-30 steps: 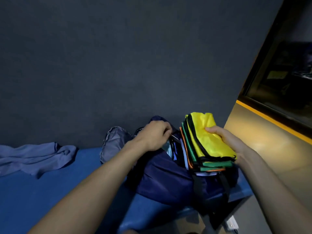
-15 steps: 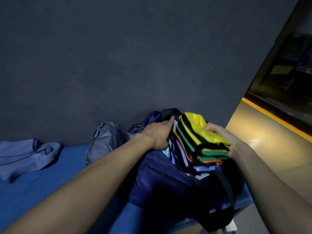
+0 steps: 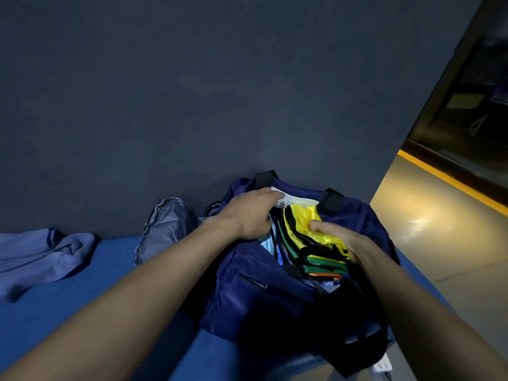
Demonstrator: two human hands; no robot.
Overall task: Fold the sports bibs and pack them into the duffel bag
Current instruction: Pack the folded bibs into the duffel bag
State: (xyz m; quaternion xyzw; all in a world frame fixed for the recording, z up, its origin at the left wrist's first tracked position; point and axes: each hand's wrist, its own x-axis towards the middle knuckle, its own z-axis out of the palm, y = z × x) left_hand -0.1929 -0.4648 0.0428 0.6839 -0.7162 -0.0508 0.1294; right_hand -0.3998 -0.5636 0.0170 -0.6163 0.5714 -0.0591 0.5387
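Packing step: the right hand [image 3: 334, 237] grips the folded bibs [image 3: 308, 243] at the frame's centre (half inside the duffel bag [image 3: 261, 298]); the left hand [image 3: 251, 213] grips the opening edge. Next, push the bibs deeper.

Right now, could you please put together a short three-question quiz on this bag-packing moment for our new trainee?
1. True or false: the stack of folded bibs lies flat on the blue surface, apart from the duffel bag.
2. Which colour is the top bib in the stack? A) orange B) yellow C) green
3. Fill in: the left hand grips the bag's ____ edge while the right hand holds the stack.

Key
1. False: the stack sits in the bag's open mouth.
2. B.
3. Opening (far side, by the white label).
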